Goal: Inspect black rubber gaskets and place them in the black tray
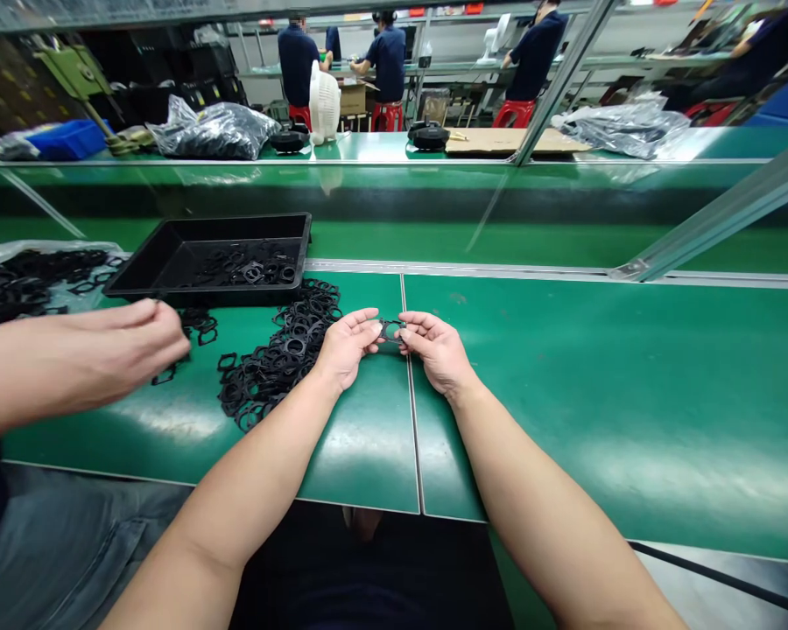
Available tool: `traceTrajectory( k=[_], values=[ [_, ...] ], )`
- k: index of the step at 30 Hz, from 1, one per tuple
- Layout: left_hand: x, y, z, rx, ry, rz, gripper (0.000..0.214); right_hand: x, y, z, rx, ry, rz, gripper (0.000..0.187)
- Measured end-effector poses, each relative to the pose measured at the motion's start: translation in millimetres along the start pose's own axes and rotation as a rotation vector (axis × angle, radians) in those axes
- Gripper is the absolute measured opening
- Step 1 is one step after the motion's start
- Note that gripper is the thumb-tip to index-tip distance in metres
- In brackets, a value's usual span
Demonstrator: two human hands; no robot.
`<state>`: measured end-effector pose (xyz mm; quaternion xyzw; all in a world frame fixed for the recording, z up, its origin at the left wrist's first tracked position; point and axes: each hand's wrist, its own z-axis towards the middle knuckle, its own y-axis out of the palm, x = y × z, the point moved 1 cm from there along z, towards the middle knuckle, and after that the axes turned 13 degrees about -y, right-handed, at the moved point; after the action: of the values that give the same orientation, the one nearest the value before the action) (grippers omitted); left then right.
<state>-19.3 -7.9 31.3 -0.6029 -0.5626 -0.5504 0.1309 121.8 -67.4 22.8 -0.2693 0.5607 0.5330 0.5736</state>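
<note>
Black, flat gasket [390,330], one piece: a ring with small lugs around its outline, as far as we can make out at this size. Location: centre of the frame, raised just above the green tabletop [597,394], over the seam between two of its panels, held between both our hands.

Grip, left hand [348,346]: thumb and fingertips pinching the gasket's left edge.
Grip, right hand [437,350]: thumb and fingertips pinching its right edge. The piece bridges the small gap between the two grips, with the palms turned toward each other.

Handling, in our judgement:
- Very light and thin.
- Probably soft and bendy like rubber.
- Not fragile, but easy to twist or stretch out of shape.
- Unlikely to slip in bare fingers.
- Best taken at the outer rim, on opposite sides, with fingertips only. We expect it would droop from a single pinch.

Nearby stock:
- Pile [282,354]: loose black gaskets of the same kind, just left of the left hand.
- Tray [171,295]: black, upper left of centre, behind the pile, with a few gaskets inside.
- Clear bag [32,280]: far left edge, holding more black pieces.
- Co-worker's hand [137,346]: left of the frame, fingers drawn together over a few stray gaskets near the tray. We cannot tell whether it holds one.
</note>
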Motion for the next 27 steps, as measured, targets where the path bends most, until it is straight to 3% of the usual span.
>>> traceTrajectory(
  k=[5, 10, 12, 15, 21, 24, 27],
  values=[
    [-4, 2.1, 3, 0.056, 0.079, 0.100, 0.029, -2, 1, -1, -0.028, 0.011, 0.055, 0.038],
    [-5, 3.2, -1, 0.068, 0.336, 0.331, 0.020, -5, 3, -2, -0.022, 0.166, 0.176, 0.035],
    [-5, 4.4, -3, -0.006, 0.310, 0.347, 0.022, -6, 3, -1, 0.017, 0.195, 0.214, 0.034],
    [-7, 5.8, -4, -0.108, 0.165, 0.306, 0.031, -7, 5, -1, 0.053, 0.201, 0.192, 0.035],
    [-5, 7.6, -7, -0.173, -0.010, 0.240, 0.037, -3, 6, -3, 0.084, 0.028, -0.075, 0.036],
    [-4, 7.0, -6, -0.194, -0.074, 0.168, 0.039, -3, 4, -3, 0.111, -0.198, -0.252, 0.031],
    [-4, 5.8, -3, -0.200, -0.078, 0.115, 0.038, -10, 6, -4, 0.043, -0.419, -0.419, 0.021]
  ],
)
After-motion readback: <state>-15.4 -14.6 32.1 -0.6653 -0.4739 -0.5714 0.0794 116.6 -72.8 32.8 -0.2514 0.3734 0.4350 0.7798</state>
